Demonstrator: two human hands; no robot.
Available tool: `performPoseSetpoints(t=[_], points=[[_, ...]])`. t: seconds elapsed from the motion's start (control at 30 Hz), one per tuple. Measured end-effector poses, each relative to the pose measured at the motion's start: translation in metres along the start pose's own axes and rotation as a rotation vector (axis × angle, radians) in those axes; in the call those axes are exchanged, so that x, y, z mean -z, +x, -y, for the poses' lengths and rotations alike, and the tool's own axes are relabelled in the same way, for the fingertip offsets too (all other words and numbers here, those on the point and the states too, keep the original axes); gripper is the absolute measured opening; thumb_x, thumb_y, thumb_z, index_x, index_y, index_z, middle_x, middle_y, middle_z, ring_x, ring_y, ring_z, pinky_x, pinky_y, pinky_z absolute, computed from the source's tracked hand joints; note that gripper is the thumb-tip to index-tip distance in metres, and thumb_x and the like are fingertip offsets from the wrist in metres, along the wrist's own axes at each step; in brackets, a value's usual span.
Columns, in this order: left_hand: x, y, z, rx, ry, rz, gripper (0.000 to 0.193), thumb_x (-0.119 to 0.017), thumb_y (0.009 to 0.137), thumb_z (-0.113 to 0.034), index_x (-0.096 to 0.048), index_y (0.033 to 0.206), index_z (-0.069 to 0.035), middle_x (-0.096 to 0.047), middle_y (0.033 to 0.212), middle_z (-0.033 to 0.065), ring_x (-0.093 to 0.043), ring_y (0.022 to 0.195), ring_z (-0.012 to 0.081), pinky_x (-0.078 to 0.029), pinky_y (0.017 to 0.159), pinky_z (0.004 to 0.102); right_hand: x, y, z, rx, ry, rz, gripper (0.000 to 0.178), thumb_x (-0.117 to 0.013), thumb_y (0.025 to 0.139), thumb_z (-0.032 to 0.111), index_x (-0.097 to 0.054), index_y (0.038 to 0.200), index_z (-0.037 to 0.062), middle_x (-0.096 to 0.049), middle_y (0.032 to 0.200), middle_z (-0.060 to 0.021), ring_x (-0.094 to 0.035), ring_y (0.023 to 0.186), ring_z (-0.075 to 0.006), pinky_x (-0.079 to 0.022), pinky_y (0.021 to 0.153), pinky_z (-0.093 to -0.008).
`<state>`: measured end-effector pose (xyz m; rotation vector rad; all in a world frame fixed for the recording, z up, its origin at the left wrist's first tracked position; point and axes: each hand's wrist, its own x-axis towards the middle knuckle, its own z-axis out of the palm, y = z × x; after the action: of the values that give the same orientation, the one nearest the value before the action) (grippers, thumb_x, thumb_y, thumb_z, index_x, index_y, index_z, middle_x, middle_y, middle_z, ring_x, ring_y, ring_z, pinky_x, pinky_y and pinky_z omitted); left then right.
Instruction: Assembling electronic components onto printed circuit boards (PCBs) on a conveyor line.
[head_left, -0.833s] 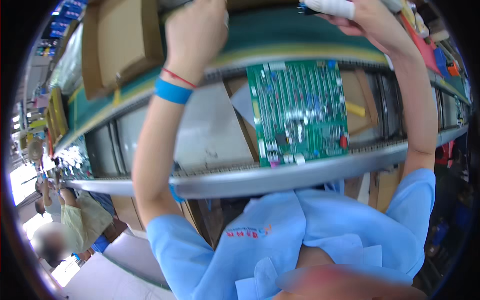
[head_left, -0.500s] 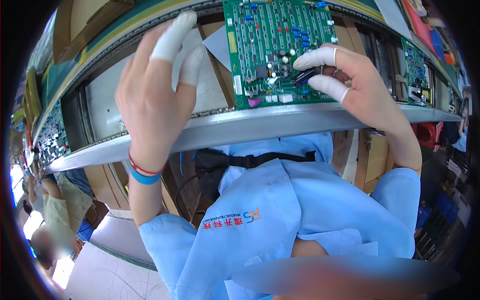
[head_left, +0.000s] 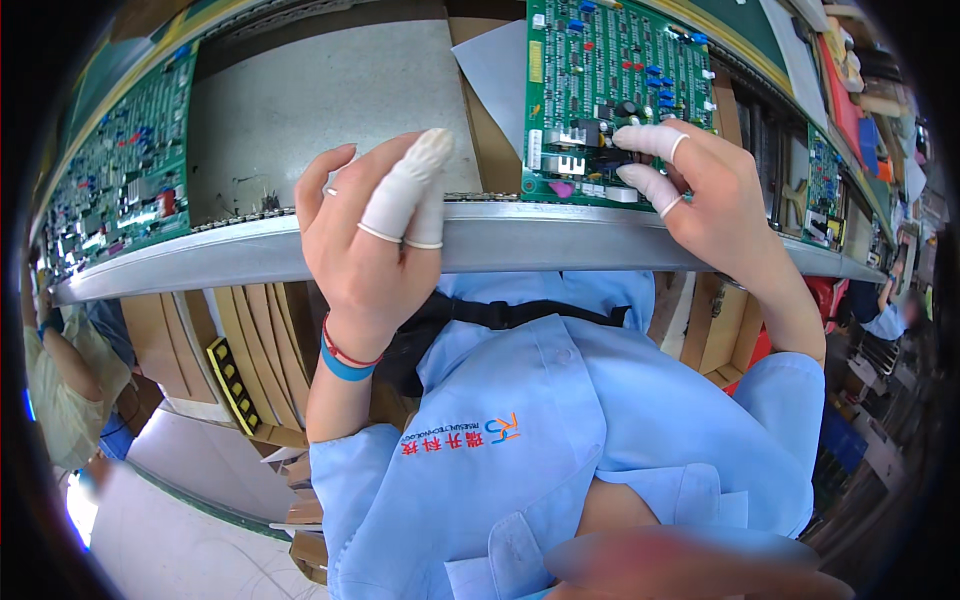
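Right hand: point(head_left: 715, 195) cotted thumb and forefinger pinching a small dark part point(head_left: 608, 158) at the board's near side.
Left hand: point(head_left: 365, 230) fingers bent, thumb partly behind forefinger, over the metal rail point(head_left: 560, 240); can't tell if it grips anything.
Green circuit board: point(head_left: 590, 70) flat behind the rail, under right fingertips.
White sheet: point(head_left: 492, 75) just left of board.

Red characters point(head_left: 443, 446), smaller lettering point(head_left: 445, 435) and a blue-and-orange logo point(head_left: 505, 429) appear upside down on the light-blue shirt point(head_left: 530, 370).
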<state>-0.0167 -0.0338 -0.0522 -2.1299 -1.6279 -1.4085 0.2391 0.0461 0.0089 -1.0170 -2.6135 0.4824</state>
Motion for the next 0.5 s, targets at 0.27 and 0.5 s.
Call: performPoseSetpoints(t=[0.27, 0.5], points=[[0.006, 0.001, 0.007, -0.041, -0.008, 0.018, 0.028, -0.069, 0.076, -0.003, -0.071, 0.104, -0.009, -0.070, 0.097, 0.0034, -0.063, 0.072, 0.0152, -0.043, 0.090, 0.0364, 0.005, 0.009, 0.011, 0.198, -0.196, 0.071, 0.033, -0.075, 0.069, 0.007, -0.066, 0.101, 0.0035, -0.061, 0.083, -0.0090, -0.063, 0.071, -0.0261, -0.050, 0.057, -0.0349], [0.001, -0.002, 0.007, -0.059, -0.010, -0.005, 0.029, -0.068, 0.073, -0.002, -0.071, 0.101, -0.009, -0.070, 0.095, 0.0022, -0.063, 0.072, 0.0148, -0.043, 0.089, 0.0362, 0.005, 0.009, 0.016, 0.262, -0.328, 0.116, 0.038, -0.074, 0.066, 0.006, -0.066, 0.103, 0.0014, -0.061, 0.089, -0.0113, -0.063, 0.073, -0.0249, -0.051, 0.057, -0.0336]])
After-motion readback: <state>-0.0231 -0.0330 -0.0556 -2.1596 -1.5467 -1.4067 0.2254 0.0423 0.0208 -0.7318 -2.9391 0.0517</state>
